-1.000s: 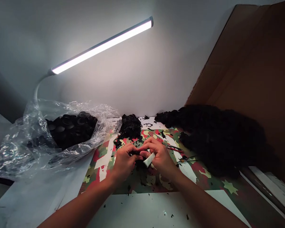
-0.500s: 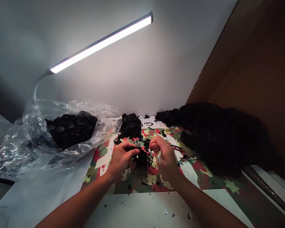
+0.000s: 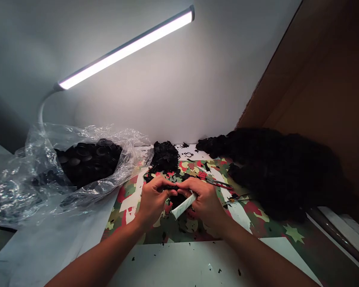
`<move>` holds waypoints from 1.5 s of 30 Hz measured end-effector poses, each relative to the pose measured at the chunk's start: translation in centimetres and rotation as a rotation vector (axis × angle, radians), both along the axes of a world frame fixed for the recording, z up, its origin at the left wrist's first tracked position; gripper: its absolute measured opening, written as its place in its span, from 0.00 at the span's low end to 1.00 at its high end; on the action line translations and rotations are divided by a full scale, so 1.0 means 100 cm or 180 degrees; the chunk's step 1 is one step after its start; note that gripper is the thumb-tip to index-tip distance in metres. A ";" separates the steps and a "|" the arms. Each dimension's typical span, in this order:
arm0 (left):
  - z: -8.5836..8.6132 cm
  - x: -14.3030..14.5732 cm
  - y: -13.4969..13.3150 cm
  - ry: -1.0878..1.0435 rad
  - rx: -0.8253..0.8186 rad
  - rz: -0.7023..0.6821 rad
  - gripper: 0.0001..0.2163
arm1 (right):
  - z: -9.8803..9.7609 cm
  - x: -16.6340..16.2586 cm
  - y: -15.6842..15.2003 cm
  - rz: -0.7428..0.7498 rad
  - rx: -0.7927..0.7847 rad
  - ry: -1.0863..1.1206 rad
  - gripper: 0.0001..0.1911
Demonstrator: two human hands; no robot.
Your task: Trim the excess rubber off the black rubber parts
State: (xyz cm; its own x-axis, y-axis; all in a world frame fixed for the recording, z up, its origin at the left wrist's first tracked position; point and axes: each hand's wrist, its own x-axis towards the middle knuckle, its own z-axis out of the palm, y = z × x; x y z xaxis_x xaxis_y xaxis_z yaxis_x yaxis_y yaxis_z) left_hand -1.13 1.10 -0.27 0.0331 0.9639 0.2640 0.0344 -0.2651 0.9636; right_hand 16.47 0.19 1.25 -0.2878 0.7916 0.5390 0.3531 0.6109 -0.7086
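Hands meet just below the center of the frame, fingertips touching. The left hand (image 3: 152,201) pinches a small black piece (image 3: 169,187) between thumb and fingers; the right hand (image 3: 206,201) grips a white stick (image 3: 184,206) that slants toward the lower left, its thumb and forefinger at the piece's right end. Beneath them lies a camouflage-patterned sheet (image 3: 115,217) strewn with black scraps. At middle left, a clear plastic bag (image 3: 13,195) holds black discs (image 3: 88,157). A small black pile (image 3: 165,156) sits at center, a large dark heap (image 3: 287,175) at right. A lit tube lamp (image 3: 127,50) slants across the upper left.
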 end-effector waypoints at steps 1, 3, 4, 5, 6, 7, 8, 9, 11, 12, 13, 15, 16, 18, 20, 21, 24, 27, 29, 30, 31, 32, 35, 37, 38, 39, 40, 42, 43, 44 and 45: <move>0.000 0.000 0.000 0.0063 0.0047 0.0031 0.04 | 0.000 0.000 0.000 -0.0015 0.0068 -0.0113 0.08; 0.000 0.000 0.000 0.0186 0.0138 0.0101 0.03 | 0.000 0.002 0.001 -0.0031 0.0248 -0.0341 0.09; 0.000 0.000 0.000 0.0246 0.0174 0.0130 0.03 | -0.001 0.002 0.002 -0.0041 0.0336 -0.0454 0.10; 0.000 0.000 0.000 0.0308 0.0207 0.0155 0.03 | -0.001 0.003 0.002 -0.0057 0.0408 -0.0567 0.11; 0.000 0.001 0.001 0.0381 0.0242 0.0175 0.03 | -0.002 0.004 0.002 -0.0068 0.0469 -0.0690 0.11; 0.000 0.001 0.001 0.0466 0.0282 0.0198 0.03 | -0.002 0.005 0.003 -0.0079 0.0518 -0.0821 0.11; 0.000 0.001 0.001 0.0552 0.0331 0.0225 0.03 | -0.003 0.006 0.003 -0.0090 0.0555 -0.0951 0.12; 0.001 0.001 0.001 0.0631 0.0393 0.0254 0.03 | -0.003 0.006 0.003 -0.0118 0.0588 -0.1053 0.12; 0.001 0.001 0.000 0.0748 0.0541 0.0316 0.02 | -0.002 0.005 0.002 -0.0205 0.0544 -0.1152 0.12; 0.001 0.001 0.000 0.0787 0.0622 0.0344 0.01 | -0.002 0.004 0.001 -0.0264 0.0447 -0.1135 0.11; 0.000 0.001 -0.001 0.0825 0.0702 0.0352 0.01 | -0.001 0.002 0.000 -0.0324 0.0312 -0.1077 0.10; -0.001 0.001 -0.003 0.0876 0.0858 0.0330 0.01 | -0.001 -0.002 -0.001 -0.0423 0.0025 -0.0909 0.09; -0.001 0.002 -0.004 0.0880 0.0928 0.0310 0.01 | -0.002 -0.004 -0.001 -0.0458 -0.0084 -0.0825 0.08; -0.002 0.002 -0.007 0.0841 0.1090 0.0283 0.04 | -0.004 -0.003 0.003 -0.0547 -0.0204 -0.0678 0.07; -0.001 0.003 -0.009 0.0677 0.1260 0.0265 0.05 | -0.007 0.003 0.010 -0.0728 -0.0295 -0.0574 0.07; 0.000 0.003 -0.010 0.0533 0.1303 0.0233 0.05 | -0.008 0.008 0.015 -0.0835 -0.0371 -0.0523 0.07; 0.004 0.003 -0.009 -0.0065 0.1019 -0.0041 0.06 | -0.010 0.024 0.029 -0.0916 -0.0789 -0.0354 0.05; 0.004 0.002 -0.003 -0.0601 0.0279 -0.0383 0.09 | -0.011 0.033 0.038 -0.0539 -0.1252 -0.0165 0.11; 0.002 0.002 0.001 -0.0918 -0.0140 -0.0549 0.13 | -0.011 0.033 0.040 -0.0340 -0.1448 0.0015 0.13; 0.000 0.002 0.003 -0.1069 -0.0292 -0.0616 0.14 | -0.012 0.032 0.040 -0.0272 -0.1524 0.0089 0.14; -0.001 0.001 0.004 -0.1213 -0.0417 -0.0667 0.16 | -0.012 0.032 0.040 -0.0238 -0.1576 0.0131 0.14; -0.003 0.001 0.006 -0.1348 -0.0522 -0.0696 0.17 | -0.012 0.032 0.040 -0.0249 -0.1594 0.0113 0.14; -0.006 -0.001 0.011 -0.1640 -0.0741 -0.0562 0.20 | -0.012 0.036 0.041 -0.0542 -0.1531 -0.0366 0.12; -0.007 -0.003 0.014 -0.1758 -0.0828 -0.0346 0.21 | -0.011 0.044 0.044 -0.0807 -0.1444 -0.0700 0.11; -0.007 -0.004 0.016 -0.1800 -0.0844 -0.0238 0.21 | -0.011 0.049 0.045 -0.0909 -0.1407 -0.0789 0.10; -0.008 -0.005 0.017 -0.1833 -0.0843 -0.0148 0.22 | -0.010 0.053 0.047 -0.0977 -0.1376 -0.0823 0.09; -0.009 -0.006 0.018 -0.1859 -0.0833 -0.0092 0.21 | -0.009 0.056 0.048 -0.1008 -0.1358 -0.0836 0.09; -0.010 -0.005 0.018 -0.1856 -0.0818 -0.0106 0.19 | -0.008 0.057 0.048 -0.0998 -0.1369 -0.0892 0.08; -0.010 -0.004 0.017 -0.1812 -0.0824 -0.0171 0.17 | -0.007 0.055 0.047 -0.0934 -0.1380 -0.0895 0.09; -0.011 -0.003 0.017 -0.1737 -0.0839 -0.0260 0.16 | -0.006 0.052 0.045 -0.0840 -0.1358 -0.0850 0.10; -0.012 -0.002 0.016 -0.1639 -0.0848 -0.0346 0.15 | -0.005 0.046 0.042 -0.0754 -0.1299 -0.0753 0.12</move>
